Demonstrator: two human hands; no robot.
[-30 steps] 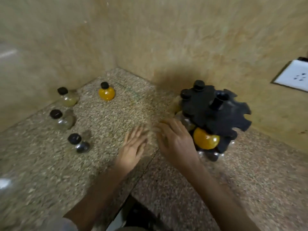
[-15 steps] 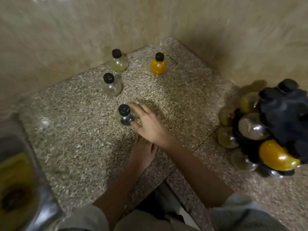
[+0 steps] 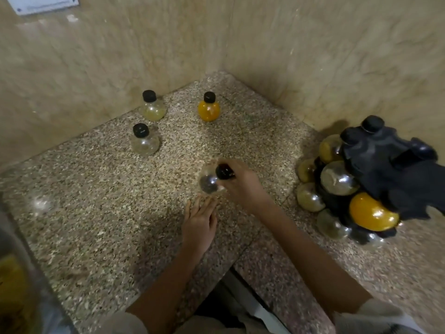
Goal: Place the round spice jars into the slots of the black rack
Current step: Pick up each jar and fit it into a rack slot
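Observation:
My right hand (image 3: 243, 184) grips a round clear jar (image 3: 209, 183) with dark contents by its black cap, lifted and tilted above the granite counter. My left hand (image 3: 199, 222) rests flat on the counter just below it, fingers apart, holding nothing. Three more round jars stand at the back left: a pale yellow one (image 3: 153, 108), a clear one (image 3: 144, 141) and an orange one (image 3: 208, 109). The black rack (image 3: 390, 169) stands at the right, with several jars hanging in its slots, one of them orange (image 3: 370, 214).
Beige walls meet in a corner behind the granite counter (image 3: 96, 213). A white socket plate (image 3: 41, 4) sits on the wall at top left. A blurred container with yellow contents (image 3: 14, 285) fills the lower left edge.
My right hand left the rack, reached left to the nearest jar, closed on its cap and lifted it toward the rack. The view swung left. My left hand stayed flat on the counter.

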